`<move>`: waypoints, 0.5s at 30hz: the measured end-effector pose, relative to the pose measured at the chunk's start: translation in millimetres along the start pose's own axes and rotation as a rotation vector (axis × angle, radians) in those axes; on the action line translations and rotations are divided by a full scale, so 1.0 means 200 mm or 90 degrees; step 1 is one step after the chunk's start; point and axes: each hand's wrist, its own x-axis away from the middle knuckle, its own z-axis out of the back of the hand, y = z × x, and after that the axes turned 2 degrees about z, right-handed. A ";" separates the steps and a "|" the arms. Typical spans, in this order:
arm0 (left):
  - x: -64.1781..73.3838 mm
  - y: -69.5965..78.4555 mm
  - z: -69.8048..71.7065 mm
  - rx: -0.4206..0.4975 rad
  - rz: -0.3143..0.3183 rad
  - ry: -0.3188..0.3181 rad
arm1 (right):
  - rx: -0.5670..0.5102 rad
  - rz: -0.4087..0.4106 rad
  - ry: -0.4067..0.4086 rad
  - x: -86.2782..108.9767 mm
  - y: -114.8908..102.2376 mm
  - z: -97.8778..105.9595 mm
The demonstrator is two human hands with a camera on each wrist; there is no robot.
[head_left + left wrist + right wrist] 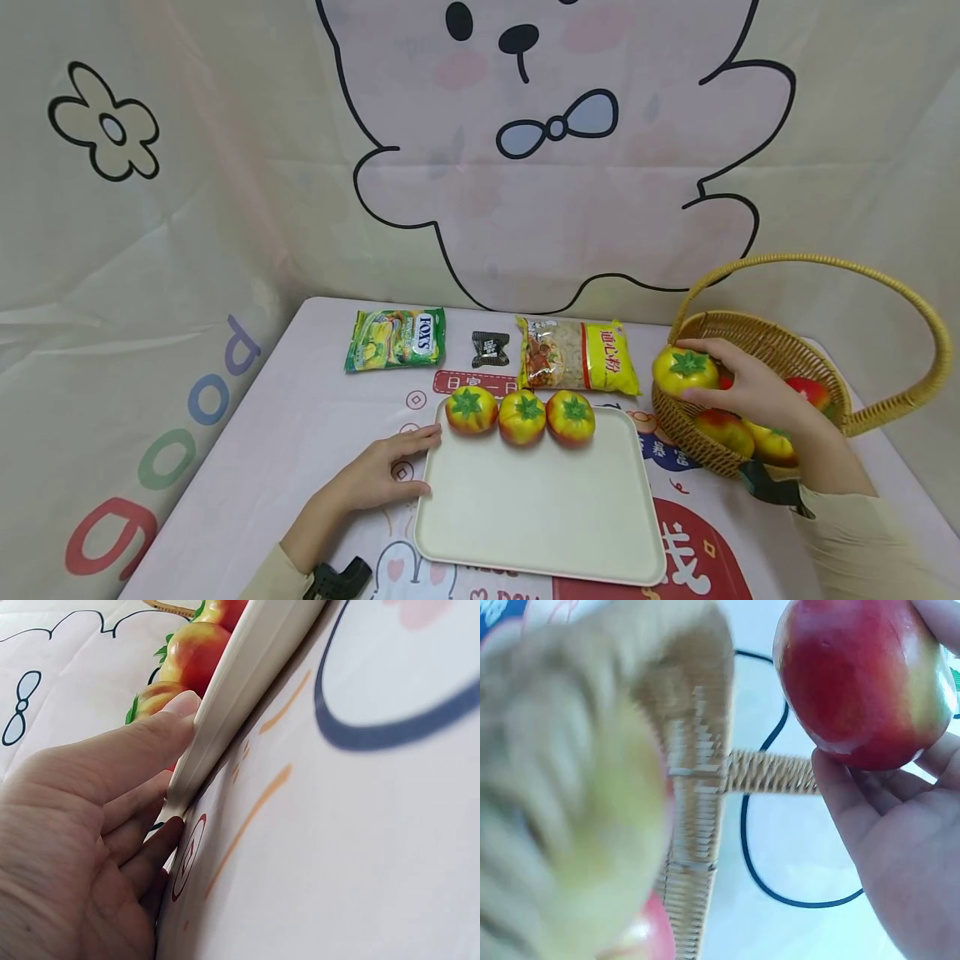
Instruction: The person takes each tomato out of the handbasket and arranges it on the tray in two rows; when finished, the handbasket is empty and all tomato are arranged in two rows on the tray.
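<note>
My left hand (378, 471) is at the left edge of a cream tray (540, 517), its thumb and fingertips touching the outer side of the rim (225, 697). Three yellow-red fruits with green leafy tops, among them the middle fruit (522, 417), stand in a row along the tray's far edge. Over the left side of a wicker basket (832, 367), my right hand (757, 387) grips another such fruit (684, 372) between thumb and fingers. The right wrist view shows the glossy red side of that held fruit (866, 682).
More fruits, including a red fruit (810, 392), lie in the basket, whose tall handle (930, 333) arches over it. Behind the tray lie a green FOX'S packet (396, 338), a small black wrapped packet (491, 348) and a yellow pasta bag (577, 357).
</note>
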 end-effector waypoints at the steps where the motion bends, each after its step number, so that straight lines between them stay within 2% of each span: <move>1: 0.00 0.00 0.00 -0.001 0.000 0.001 | -0.004 0.006 0.010 0.01 -0.01 -0.01; 9: 0.00 -0.01 -0.01 -0.008 -0.006 0.006 | -0.053 0.033 0.081 0.07 -0.06 -0.18; 15: 0.00 0.00 0.00 -0.007 0.001 0.004 | -0.056 0.029 0.122 0.10 -0.11 -0.30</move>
